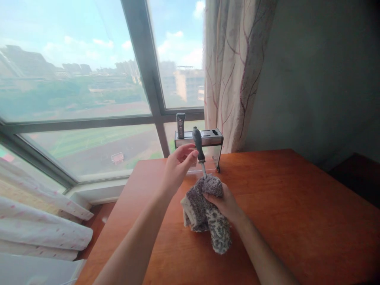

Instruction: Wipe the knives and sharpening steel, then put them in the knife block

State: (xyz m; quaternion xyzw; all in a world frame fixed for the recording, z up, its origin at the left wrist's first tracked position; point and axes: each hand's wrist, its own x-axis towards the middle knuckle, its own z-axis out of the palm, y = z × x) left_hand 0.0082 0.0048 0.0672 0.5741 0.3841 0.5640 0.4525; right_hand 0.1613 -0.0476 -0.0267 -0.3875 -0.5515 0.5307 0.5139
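A grey ribbed handle [197,139] stands upright over the table, with a short metal shank [203,169] below its collar. The rest of this tool is hidden inside a fluffy grey and cream cloth [198,206], so its exact kind cannot be told. My right hand [223,201] grips the bunched cloth around the metal part. One speckled end of the cloth hangs down toward the tabletop. My left hand [179,162] is just left of the handle, fingers curved and apart, its thumb tip at or very near the handle. Nothing is held in it.
A knife block [218,136] with clear sides stands on the wooden table [282,198] behind my hands. Another grey-handled tool [180,124] sticks up from its left slot. Beyond are a window [118,118] and a curtain [231,71]; more curtain fabric [38,225] hangs at left.
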